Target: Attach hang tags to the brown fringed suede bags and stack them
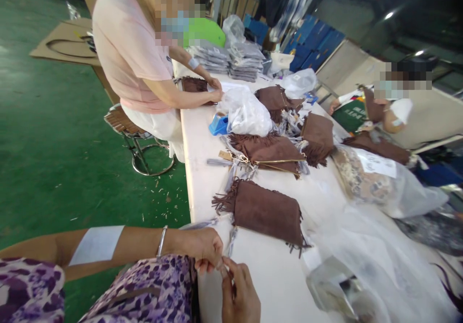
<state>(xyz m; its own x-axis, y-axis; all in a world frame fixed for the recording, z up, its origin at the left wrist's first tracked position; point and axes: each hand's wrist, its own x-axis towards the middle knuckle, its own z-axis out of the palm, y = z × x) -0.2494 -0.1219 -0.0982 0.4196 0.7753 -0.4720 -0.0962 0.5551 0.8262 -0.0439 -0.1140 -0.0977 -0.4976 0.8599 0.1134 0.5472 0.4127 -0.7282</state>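
Observation:
My left hand [204,246], with a silver bangle at its wrist, is closed in a pinch at the near table edge. Facing it from below, my right hand [240,291] has its thumb and fingers pressed together. Between the fingertips of both hands is a small, pale, thin piece that I cannot make out. Just beyond my hands a brown fringed bag [269,212] lies flat on the white table [202,188], with grey wrapped strips beside its left end. Another brown fringed bag [278,151] with a gold-coloured zip lies farther up.
Across the table's left corner a person in pink [126,38] handles a brown bag; another person [398,108] sits at the far right. White plastic bags [249,113], a blue tape dispenser [219,125], stacked grey packets [246,60] and clear plastic [376,260] lie on the table.

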